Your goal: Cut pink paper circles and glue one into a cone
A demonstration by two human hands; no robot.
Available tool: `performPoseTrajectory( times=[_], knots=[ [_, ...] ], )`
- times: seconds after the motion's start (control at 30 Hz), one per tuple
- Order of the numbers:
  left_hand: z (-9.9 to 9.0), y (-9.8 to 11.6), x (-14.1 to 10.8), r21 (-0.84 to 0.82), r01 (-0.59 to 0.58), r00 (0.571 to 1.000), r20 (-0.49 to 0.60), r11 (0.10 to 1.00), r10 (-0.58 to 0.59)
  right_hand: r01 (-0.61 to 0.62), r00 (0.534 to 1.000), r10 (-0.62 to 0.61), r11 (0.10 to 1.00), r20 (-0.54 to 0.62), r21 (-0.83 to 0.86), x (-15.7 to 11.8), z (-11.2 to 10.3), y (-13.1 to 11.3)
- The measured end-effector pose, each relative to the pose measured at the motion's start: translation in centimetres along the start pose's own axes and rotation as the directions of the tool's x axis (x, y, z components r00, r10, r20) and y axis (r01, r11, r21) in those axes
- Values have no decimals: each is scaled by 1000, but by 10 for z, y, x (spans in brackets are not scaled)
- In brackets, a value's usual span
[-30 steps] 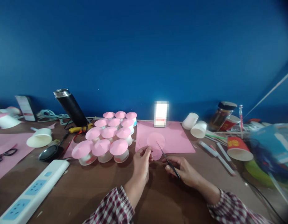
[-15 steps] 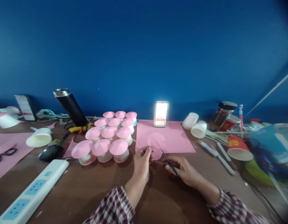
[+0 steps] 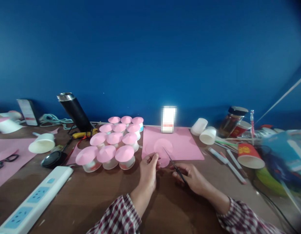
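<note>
My left hand [image 3: 149, 169] is closed in a pinch at the near edge of the pink sheet, with a small pink paper disc [image 3: 164, 162] at its fingertips. In my right hand [image 3: 189, 177] is a slim, dark pointed tool [image 3: 176, 167], gripped between thumb and fingers, its tip slanting up and left over a larger pink paper circle [image 3: 162, 145]. That circle rests on a pink paper sheet [image 3: 185, 143]. Left of my hands stand several upturned paper cups topped with shallow pink paper cones [image 3: 125, 153].
At left are a white power strip [image 3: 35, 201], a round black object [image 3: 53, 158], a black flask [image 3: 74, 112] and black-handled scissors [image 3: 6, 161] on pink paper. White cups [image 3: 208, 135], markers [image 3: 228, 164], a red cup [image 3: 250, 156] and a lidded jar [image 3: 232, 122] occupy the right side.
Both hands keep nearly the same pose over the pink paper. The whole view has shifted very slightly; nothing is picked up or put down.
</note>
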State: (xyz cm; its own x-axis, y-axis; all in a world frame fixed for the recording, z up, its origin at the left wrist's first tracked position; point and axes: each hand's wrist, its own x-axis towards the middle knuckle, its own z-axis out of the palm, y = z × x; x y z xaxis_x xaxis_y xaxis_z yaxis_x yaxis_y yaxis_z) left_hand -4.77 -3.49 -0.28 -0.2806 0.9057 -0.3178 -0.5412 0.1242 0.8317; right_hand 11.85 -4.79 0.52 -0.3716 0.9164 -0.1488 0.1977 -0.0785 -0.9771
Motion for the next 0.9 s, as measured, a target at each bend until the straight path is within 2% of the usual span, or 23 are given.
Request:
performPoseTrajectory(
  times=[0.2,0.3,0.47,0.63,0.7,0.77,0.83,0.9],
  knots=[
    [0,-1,0,-2,3,1000,-15,1000,-3,-38,999,38,998,-11,-45,1,-1,-2],
    [0,-1,1,-27,-12,1000,-7,1000,12,-41,997,46,995,56,-89,0,-6,-5],
    [0,2,4,-32,-31,999,-38,999,30,-155,953,196,971,231,-182,-6,-27,-15],
    [-4,4,7,135,-101,995,-10,986,103,-154,939,207,967,274,-203,-7,-49,-30],
    [-6,4,8,220,-129,991,-6,967,134,-94,975,139,965,173,-244,-2,-56,-30],
    [-7,4,9,282,-159,985,-18,946,170,-13,999,0,933,-37,-360,6,-62,-23],
    [-7,4,7,330,-201,973,-40,922,226,20,958,-169,845,-232,-534,15,-67,-14],
    [-7,4,5,381,-256,955,-44,888,294,-22,902,-283,724,-325,-690,25,-71,-6]
  ],
)
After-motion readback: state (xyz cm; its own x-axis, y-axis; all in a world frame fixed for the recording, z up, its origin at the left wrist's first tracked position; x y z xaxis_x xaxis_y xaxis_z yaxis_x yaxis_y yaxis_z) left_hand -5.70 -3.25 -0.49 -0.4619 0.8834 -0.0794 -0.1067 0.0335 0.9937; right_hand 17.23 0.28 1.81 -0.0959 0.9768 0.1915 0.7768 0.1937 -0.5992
